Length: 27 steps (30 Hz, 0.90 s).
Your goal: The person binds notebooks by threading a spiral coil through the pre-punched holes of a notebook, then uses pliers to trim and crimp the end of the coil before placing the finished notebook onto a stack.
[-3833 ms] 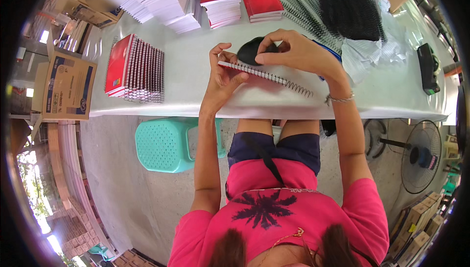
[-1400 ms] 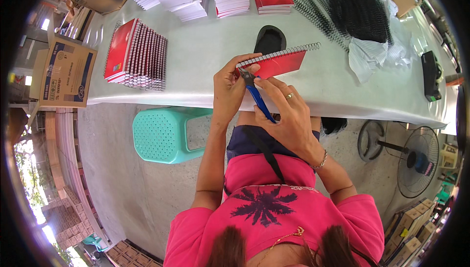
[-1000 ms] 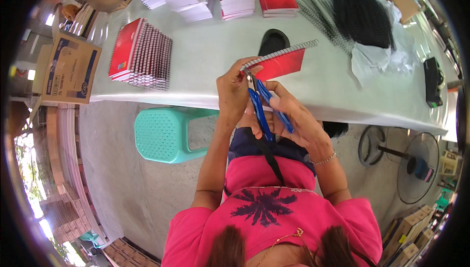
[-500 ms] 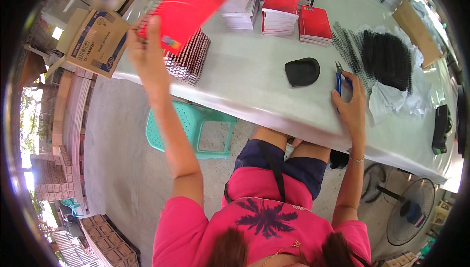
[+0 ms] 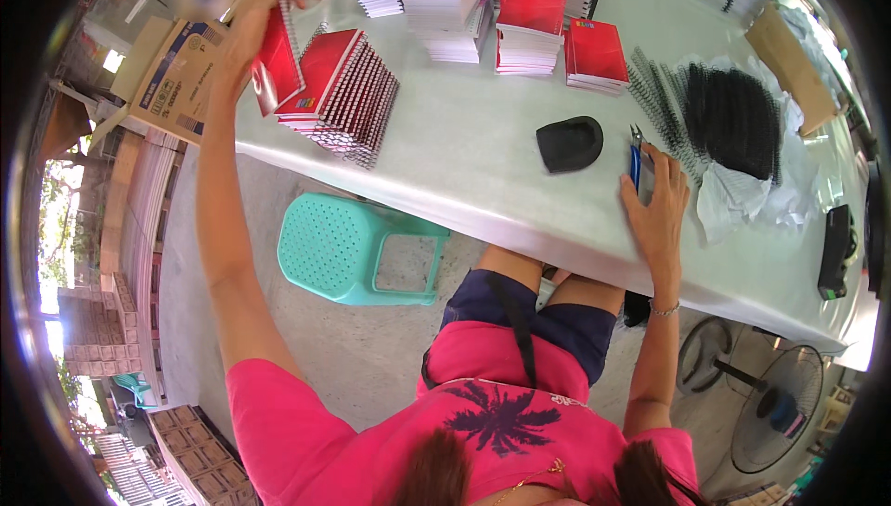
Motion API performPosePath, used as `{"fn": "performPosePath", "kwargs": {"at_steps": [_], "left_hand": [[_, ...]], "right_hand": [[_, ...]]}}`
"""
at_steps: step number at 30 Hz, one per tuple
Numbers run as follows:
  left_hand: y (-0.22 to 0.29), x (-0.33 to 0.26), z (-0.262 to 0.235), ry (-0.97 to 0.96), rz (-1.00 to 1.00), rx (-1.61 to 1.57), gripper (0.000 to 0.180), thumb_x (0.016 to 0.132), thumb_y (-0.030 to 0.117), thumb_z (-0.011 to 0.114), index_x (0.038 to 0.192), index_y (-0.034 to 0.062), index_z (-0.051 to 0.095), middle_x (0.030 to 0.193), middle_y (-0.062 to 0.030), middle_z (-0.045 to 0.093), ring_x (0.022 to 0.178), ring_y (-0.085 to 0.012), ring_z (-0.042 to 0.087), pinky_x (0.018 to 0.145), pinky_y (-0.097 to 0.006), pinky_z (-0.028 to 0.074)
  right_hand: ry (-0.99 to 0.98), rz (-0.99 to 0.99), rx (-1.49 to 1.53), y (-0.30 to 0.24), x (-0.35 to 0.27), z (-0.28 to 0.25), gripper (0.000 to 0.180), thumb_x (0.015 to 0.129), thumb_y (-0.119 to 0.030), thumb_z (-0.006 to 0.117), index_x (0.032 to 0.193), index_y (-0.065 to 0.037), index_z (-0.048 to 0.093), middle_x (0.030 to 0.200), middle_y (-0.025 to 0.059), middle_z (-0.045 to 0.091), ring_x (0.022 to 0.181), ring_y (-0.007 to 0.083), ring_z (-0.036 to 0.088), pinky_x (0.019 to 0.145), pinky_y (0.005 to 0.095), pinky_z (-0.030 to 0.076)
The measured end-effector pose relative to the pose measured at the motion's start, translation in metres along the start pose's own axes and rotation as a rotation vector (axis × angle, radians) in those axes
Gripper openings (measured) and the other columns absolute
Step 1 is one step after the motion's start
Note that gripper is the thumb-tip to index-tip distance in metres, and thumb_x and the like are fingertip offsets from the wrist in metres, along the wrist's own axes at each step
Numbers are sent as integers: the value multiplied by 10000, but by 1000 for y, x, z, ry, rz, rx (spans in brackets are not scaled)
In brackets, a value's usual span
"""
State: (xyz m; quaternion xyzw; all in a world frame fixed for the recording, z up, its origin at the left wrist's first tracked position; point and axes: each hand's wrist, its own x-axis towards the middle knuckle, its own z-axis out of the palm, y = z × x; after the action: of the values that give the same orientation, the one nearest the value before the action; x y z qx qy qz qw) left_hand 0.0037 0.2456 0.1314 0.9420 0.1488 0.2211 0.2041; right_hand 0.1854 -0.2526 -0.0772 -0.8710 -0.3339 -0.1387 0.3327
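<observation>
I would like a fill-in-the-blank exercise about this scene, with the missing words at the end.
The left hand holds a notebook with a ____-coloured cover.
The right hand is at pliers whose handles are coloured ____.
The fan is on the picture's ____ side.
On the table, the black object lies to the pliers' ____.

Missing words: red; blue; right; left.

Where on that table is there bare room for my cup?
The widest bare patch of table lies between the stack of spiral notebooks and the black pad. A smaller one is along the near edge, between the right hand and the black device. It is crowded at the back with paper stacks and around the black coils.
</observation>
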Motion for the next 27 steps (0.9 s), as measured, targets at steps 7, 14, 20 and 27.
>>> {"fn": "performPosePath", "kwargs": {"at_steps": [7, 14, 20, 27], "left_hand": [[18, 8, 70, -228, 152, 89, 425, 935, 255, 348, 893, 46, 717, 844, -75, 626, 841, -204, 567, 840, -318, 433], [13, -10, 89, -160, 156, 356, 353, 961, 345, 452, 1182, 201, 687, 1292, -103, 529, 1255, -262, 472, 1099, -487, 316], [18, -22, 88, -170, -66, 328, 523, 860, 569, 627, 1241, 211, 665, 1399, -133, 428, 1360, -363, 379, 1124, -520, 327], [4, -22, 82, -195, -133, 279, 537, 821, 523, 691, 1214, 158, 672, 1422, -141, 408, 1351, -376, 383, 1120, -488, 338]], "right_hand": [[-11, 4, -8, -2, 0, -1, 524, 807, -167, 695, 1300, -92, 534, 1196, 140, 564, 1120, 347, 513, 1001, 467, 362], [5, 5, -3, -2, -1, -1, 516, 818, -173, 690, 1303, -93, 535, 1203, 139, 564, 1128, 346, 510, 1010, 474, 355], [0, 24, 13, -3, -1, -3, 513, 822, -176, 692, 1304, -94, 536, 1207, 139, 565, 1133, 346, 508, 1016, 473, 348], [-5, 30, 36, -3, -1, -2, 514, 816, -167, 697, 1300, -94, 540, 1203, 137, 565, 1135, 340, 512, 1009, 464, 357]]}}
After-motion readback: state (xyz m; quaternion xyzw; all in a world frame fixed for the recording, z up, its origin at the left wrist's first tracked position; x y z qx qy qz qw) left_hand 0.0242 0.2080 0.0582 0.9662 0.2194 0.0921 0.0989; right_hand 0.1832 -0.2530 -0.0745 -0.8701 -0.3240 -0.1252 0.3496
